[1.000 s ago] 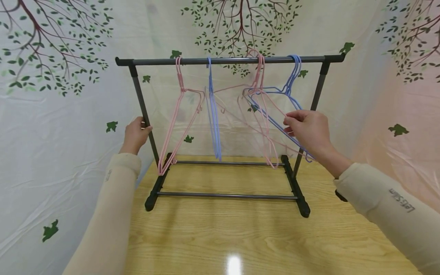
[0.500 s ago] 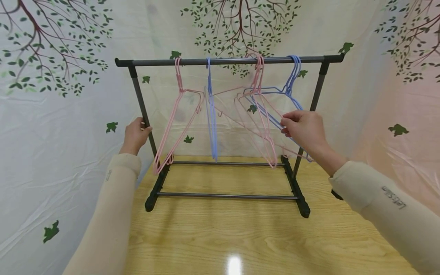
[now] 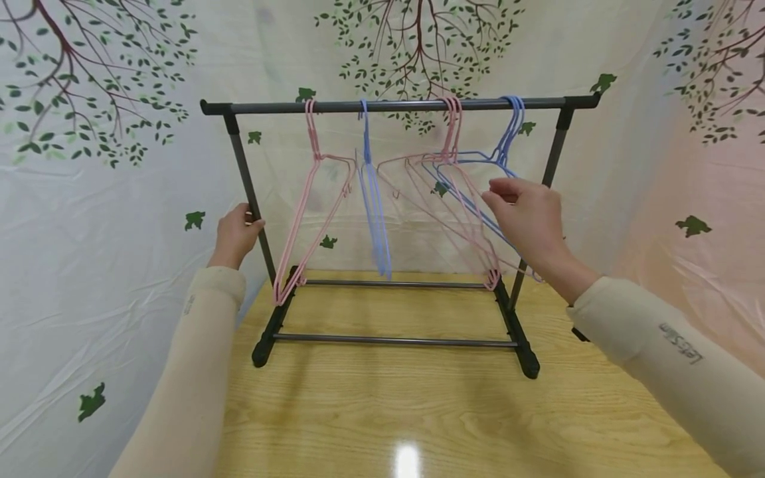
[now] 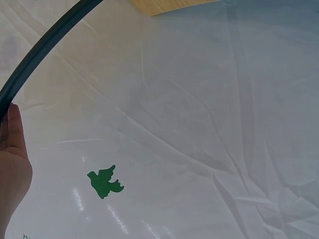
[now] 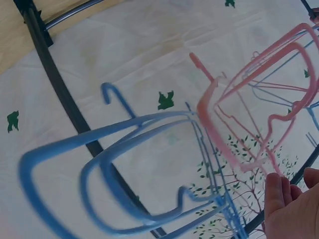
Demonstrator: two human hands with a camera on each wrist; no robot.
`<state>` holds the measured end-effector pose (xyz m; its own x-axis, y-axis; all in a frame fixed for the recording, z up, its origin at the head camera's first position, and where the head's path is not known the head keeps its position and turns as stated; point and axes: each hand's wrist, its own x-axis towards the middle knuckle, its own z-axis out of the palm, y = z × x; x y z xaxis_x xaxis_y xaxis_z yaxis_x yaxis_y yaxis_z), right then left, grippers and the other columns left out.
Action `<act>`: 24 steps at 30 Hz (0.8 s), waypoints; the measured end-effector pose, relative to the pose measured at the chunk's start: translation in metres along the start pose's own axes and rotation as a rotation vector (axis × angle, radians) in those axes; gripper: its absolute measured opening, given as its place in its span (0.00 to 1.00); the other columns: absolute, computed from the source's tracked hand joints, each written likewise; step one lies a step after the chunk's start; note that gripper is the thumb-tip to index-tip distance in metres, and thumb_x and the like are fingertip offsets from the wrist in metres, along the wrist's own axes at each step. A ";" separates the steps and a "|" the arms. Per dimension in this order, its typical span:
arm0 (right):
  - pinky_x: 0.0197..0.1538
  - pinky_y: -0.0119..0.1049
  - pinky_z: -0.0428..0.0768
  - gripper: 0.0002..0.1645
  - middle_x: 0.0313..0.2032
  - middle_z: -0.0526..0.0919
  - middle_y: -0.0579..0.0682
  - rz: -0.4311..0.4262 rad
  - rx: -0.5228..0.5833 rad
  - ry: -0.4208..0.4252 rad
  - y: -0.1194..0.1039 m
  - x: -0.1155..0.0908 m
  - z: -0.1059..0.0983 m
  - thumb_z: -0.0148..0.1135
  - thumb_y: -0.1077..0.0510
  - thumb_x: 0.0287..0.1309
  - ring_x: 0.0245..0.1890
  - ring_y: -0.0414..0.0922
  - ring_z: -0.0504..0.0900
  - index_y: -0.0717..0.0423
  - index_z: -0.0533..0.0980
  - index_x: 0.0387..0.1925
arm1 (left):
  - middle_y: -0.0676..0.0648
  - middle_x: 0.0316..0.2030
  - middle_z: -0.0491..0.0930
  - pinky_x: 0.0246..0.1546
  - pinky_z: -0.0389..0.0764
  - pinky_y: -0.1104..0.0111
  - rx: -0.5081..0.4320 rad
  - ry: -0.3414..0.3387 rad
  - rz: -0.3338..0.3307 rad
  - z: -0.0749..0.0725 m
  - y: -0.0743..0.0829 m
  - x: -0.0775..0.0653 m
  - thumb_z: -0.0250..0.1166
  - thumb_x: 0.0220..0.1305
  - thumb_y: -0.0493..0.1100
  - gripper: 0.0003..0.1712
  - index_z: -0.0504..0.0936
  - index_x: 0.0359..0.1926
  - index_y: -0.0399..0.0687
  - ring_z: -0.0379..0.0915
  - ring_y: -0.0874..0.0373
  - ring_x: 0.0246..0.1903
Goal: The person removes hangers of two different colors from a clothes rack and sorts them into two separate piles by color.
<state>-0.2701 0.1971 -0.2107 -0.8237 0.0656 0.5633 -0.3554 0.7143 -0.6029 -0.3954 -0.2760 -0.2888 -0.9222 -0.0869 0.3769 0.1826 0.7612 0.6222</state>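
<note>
A black clothes rack stands on the table with pink and blue hangers on its top bar. My left hand grips the rack's left upright post, fingers behind it. My right hand is by the right group of pink hangers, thumb and fingertips a little apart, close to a sloping hanger arm. In the right wrist view my right hand has its fingers extended just short of the pink hangers. Blue hangers hang behind it, partly hidden by the hand.
Further left hang blue hangers in the middle and pink hangers near the left post. Two lower rods join the rack's feet on the wooden table. A leaf-printed sheet covers the walls behind.
My right hand's fingers have parted from the pink hanger they pinched, and the hand has shifted slightly. The right pink hangers have swung, their near ends moving right. My left hand stays put.
</note>
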 end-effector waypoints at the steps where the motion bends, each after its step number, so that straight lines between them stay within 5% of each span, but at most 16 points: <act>1: 0.49 0.46 0.82 0.22 0.48 0.85 0.57 -0.002 0.004 -0.009 -0.002 0.000 0.002 0.60 0.51 0.70 0.46 0.50 0.84 0.61 0.79 0.58 | 0.27 0.56 0.75 0.57 0.72 0.44 0.002 0.000 -0.001 0.000 0.000 0.000 0.55 0.74 0.39 0.20 0.70 0.59 0.29 0.70 0.33 0.58; 11: 0.39 0.41 0.81 0.21 0.45 0.86 0.55 0.030 0.025 -0.106 -0.009 -0.003 0.026 0.61 0.50 0.69 0.39 0.47 0.83 0.59 0.81 0.55 | 0.28 0.57 0.74 0.58 0.72 0.45 0.001 -0.003 -0.013 0.000 -0.001 0.000 0.55 0.74 0.39 0.21 0.70 0.60 0.29 0.69 0.34 0.59; 24: 0.45 0.48 0.81 0.23 0.47 0.86 0.59 0.063 -0.056 -0.150 -0.003 -0.003 0.042 0.60 0.50 0.70 0.42 0.51 0.84 0.62 0.79 0.57 | 0.28 0.57 0.74 0.58 0.72 0.45 -0.006 -0.011 -0.025 -0.001 0.001 0.001 0.55 0.74 0.39 0.20 0.69 0.60 0.29 0.69 0.34 0.59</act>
<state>-0.2858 0.1653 -0.2345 -0.9019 0.0097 0.4319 -0.2790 0.7501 -0.5996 -0.3953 -0.2765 -0.2872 -0.9301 -0.0993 0.3537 0.1611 0.7550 0.6357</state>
